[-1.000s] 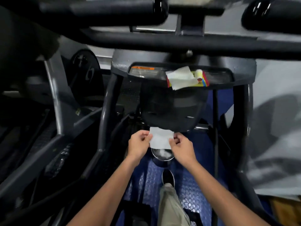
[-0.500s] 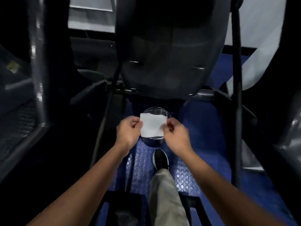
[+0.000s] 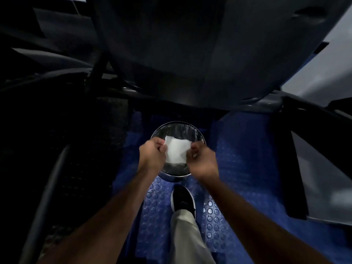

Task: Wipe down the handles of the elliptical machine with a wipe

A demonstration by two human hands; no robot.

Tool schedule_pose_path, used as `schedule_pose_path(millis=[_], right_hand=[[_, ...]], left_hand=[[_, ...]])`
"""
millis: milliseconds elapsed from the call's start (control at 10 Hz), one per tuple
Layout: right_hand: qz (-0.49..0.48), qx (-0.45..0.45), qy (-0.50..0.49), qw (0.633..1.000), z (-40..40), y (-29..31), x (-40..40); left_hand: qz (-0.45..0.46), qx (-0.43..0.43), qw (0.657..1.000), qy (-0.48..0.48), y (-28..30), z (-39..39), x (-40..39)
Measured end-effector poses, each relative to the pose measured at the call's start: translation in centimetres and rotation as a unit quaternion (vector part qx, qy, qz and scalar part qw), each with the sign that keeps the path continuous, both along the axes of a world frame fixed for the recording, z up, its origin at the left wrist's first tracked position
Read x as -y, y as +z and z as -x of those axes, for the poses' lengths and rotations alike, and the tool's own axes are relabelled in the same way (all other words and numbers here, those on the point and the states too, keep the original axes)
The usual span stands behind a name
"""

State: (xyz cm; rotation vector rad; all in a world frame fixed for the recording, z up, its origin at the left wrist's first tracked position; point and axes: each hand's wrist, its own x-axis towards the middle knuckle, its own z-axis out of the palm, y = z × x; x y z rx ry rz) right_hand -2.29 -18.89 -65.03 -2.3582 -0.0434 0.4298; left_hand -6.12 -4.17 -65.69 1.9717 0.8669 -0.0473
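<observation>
Pinching a white wipe (image 3: pixel 176 151) by its side edges, the left hand (image 3: pixel 152 154) and right hand (image 3: pixel 202 160) hold it stretched above a round metal bin (image 3: pixel 172 175) on blue studded flooring (image 3: pixel 238 159) beneath the dark elliptical housing (image 3: pixel 190 54).

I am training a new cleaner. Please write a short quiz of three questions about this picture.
1. True or false: both hands hold the wipe.
2. What lies directly below the wipe? A) a shoe B) a round metal bin C) a towel
3. What colour is the studded floor mat?

Key:
1. True: the left hand and the right hand pinch its side edges.
2. B, the bin.
3. Blue.
</observation>
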Motion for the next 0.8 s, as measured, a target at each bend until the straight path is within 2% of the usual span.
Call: schedule_pose_path(millis=[400,600,800], right_hand=[[0.082,0.020,-0.020,0.996,-1.7,-5.2,-1.5],[0.097,0.009,-0.021,0.995,-2.4,-6.7,-1.5],[0.102,-0.011,0.009,0.995,-1.2,-4.4,-0.5]], left_hand=[[-0.052,-0.033,0.998,-0.025,-5.3,-3.1,0.4],[-0.060,-0.105,0.990,-0.072,-7.0,-3.3,-0.1],[-0.112,-0.144,0.976,-0.121,-4.2,-0.9,-1.1]])
